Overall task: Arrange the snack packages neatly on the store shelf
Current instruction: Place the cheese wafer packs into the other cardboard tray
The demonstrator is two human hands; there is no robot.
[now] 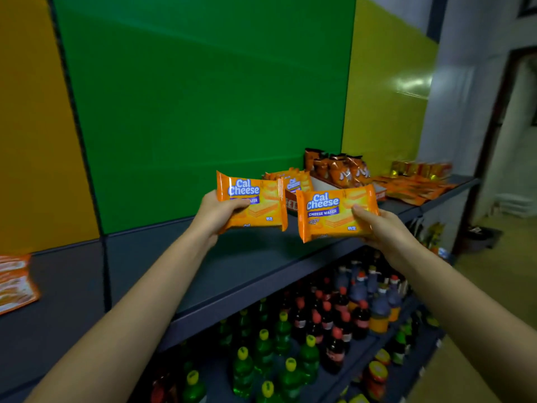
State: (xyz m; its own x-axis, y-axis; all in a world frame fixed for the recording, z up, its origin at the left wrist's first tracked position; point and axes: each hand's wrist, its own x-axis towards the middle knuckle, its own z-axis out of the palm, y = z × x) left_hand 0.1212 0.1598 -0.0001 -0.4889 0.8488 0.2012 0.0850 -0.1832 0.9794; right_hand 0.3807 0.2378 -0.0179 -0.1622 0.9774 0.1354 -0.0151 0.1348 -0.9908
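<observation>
Two orange Cal Cheese wafer packs are held in the air above the dark grey shelf [238, 266]. My left hand [218, 213] grips the left pack [255, 203] by its left end, thumb on its front. My right hand [383, 228] grips the right pack [331, 212] by its right end. Both packs face me, side by side and slightly apart. Behind them a carton [292, 203] holds more Cal Cheese packs [293, 181].
Brown snack bags [340, 167] stand in a box at the back right, with flat orange packets [412, 186] and gold packs [418, 168] beyond. An orange packet [14, 283] lies at the far left. Bottles [319, 330] fill the lower shelf. Green and yellow panels back the shelf.
</observation>
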